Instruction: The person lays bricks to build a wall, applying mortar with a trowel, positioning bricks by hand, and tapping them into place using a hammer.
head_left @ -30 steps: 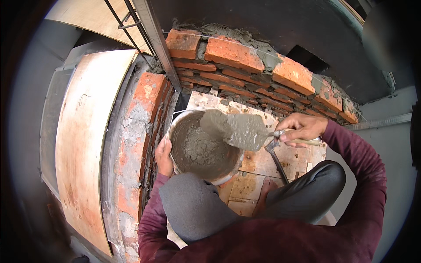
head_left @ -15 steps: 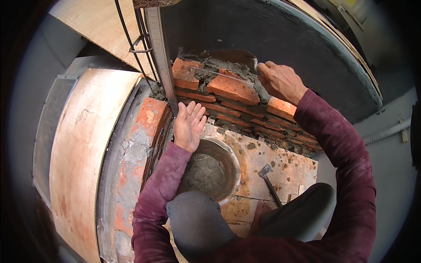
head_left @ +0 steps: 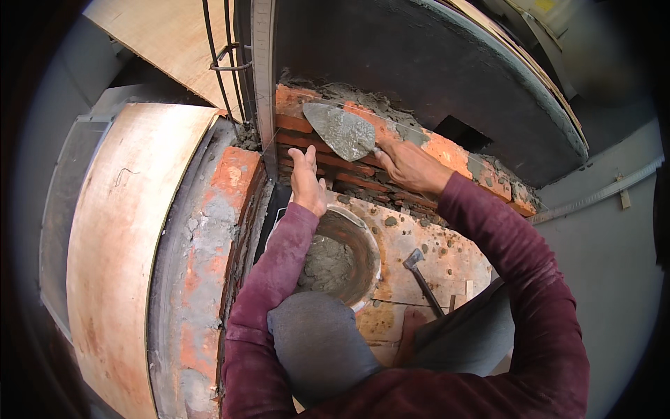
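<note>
In my right hand (head_left: 412, 165) is the handle of a pointed trowel (head_left: 342, 131), its wet, mortar-smeared blade tilted in front of the brick wall (head_left: 447, 152). The blade points left and hides part of the upper bricks. My left hand (head_left: 307, 183) is raised just below and left of the blade, fingers apart, holding nothing. Under that hand stands a round bucket (head_left: 377, 262) with grey mortar (head_left: 325, 264) inside. A thin string runs along the top of the wall, where lumps of mortar (head_left: 363, 96) lie behind the bricks.
A hammer (head_left: 422, 281) lies on the mortar-spotted board (head_left: 391, 307) right of the bucket. An upright metal profile (head_left: 264, 77) and steel rods (head_left: 213, 63) stand at the wall's left end. Along the left runs a low brick ledge (head_left: 209, 279) beside a plywood sheet (head_left: 125, 244).
My right hand has brought the trowel left and down from behind the wall's top to its front face. My left hand has turned and shifted slightly right and down, staying empty.
</note>
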`<state>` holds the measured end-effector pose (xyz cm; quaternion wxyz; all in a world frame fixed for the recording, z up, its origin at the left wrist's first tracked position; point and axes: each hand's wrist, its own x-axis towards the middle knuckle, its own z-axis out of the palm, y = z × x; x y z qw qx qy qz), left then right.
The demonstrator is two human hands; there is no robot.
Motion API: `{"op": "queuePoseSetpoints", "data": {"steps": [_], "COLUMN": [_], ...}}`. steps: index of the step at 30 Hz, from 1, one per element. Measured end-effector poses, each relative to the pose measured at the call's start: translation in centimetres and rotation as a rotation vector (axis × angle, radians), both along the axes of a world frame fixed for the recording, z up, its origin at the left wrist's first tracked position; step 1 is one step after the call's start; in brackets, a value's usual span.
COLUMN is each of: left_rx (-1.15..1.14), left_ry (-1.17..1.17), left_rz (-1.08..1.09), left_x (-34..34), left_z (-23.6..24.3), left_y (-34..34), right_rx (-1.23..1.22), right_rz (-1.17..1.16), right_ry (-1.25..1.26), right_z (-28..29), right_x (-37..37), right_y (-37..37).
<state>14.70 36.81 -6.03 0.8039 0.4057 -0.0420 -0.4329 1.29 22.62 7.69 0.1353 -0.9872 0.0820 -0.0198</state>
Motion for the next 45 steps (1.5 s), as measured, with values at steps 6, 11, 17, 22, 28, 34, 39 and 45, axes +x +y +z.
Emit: {"op": "queuePoseSetpoints", "data": {"steps": [6, 11, 17, 22, 28, 34, 39, 45], "left_rx": [0.034, 0.144, 0.469, 0.594, 0.654, 0.613, 0.366, 0.660], "left_ry": [-0.262, -0.581, -0.927, -0.966, -0.786, -1.217, -1.541, -1.663], "left_rz": [0.084, 0.183, 0.217, 0.177, 0.138, 0.179, 0.007, 0.001], "left_x": [-1.2, -2.3, -3.7, -4.8, -6.0, -4.9, 2.3, 4.9], "left_z": [1.0, -2.0, -1.4, -3.8, -6.3, -3.2, -1.1, -2.5], "left_y": [8.2, 13.7, 15.6, 16.4, 19.9, 17.0, 7.0, -0.2], "right_rx": [0.773, 1.260, 0.936, 0.042, 0.056, -0.417, -0.358, -0.320], "right_rz": [-0.387, -0.744, -0.561, -0.213, -0.320, -0.230, -0.204, -0.194], "right_ry": [0.249, 0.152, 0.247, 0.204, 0.152, -0.169, -0.226, -0.272], "right_z": [-0.5, 0.0, -1.3, -3.4, 1.1, -2.3, -3.1, -4.8], "right_x": [0.1, 3.1, 6.3, -1.5, 0.6, 4.3, 8.0, 9.5], "right_y": [-6.2, 0.4, 1.2, -5.7, 1.1, 1.1, 2.9, 3.0]}}
